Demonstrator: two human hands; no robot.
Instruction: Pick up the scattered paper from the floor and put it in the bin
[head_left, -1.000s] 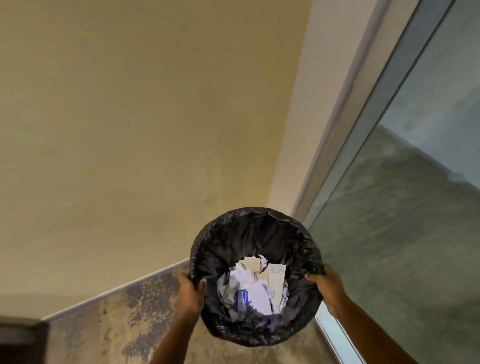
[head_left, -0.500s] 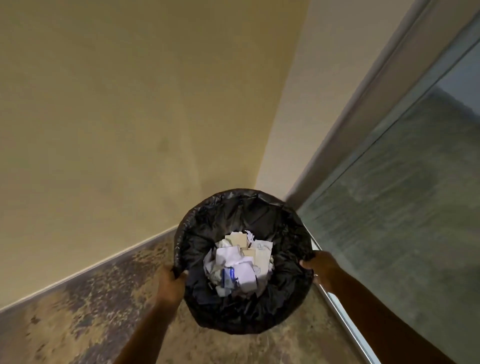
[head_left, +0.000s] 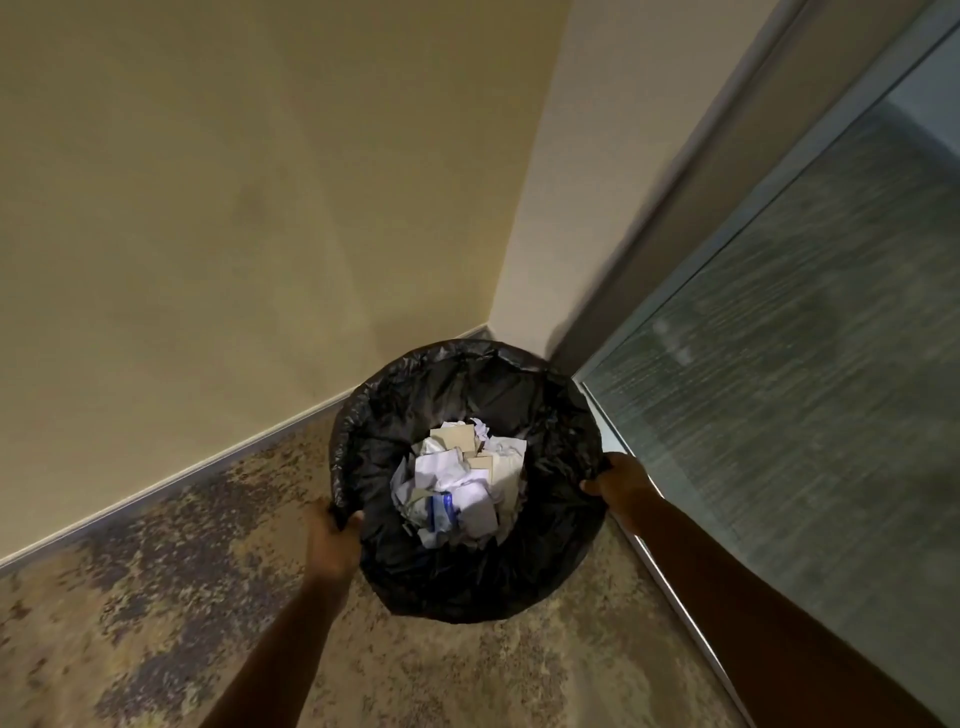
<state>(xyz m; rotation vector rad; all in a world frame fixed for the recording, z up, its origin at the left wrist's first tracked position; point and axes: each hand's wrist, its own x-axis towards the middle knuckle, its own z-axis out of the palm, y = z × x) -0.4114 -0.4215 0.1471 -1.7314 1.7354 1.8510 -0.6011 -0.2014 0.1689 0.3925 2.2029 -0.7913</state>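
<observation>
1. Head view: a round bin (head_left: 467, 582), lined with a black plastic bag, is seen from above in a corner where a beige wall (head_left: 218, 197) meets a glass panel (head_left: 810, 389). The crumpled paper (head_left: 457, 483) is held inside it, piled in the bottom: white scraps, some tan card pieces and one bit with blue print.
2. The bin is gripped at opposite sides of its rim. The left hand (head_left: 330, 545) is closed on the near left edge, thumb over the bag. The right hand (head_left: 621, 480) is closed on the right edge, beside the glass. Both forearms are extended forward.
3. The mottled brown floor (head_left: 182, 597) is seen around the bin; whether the bin rests on it cannot be told.
</observation>
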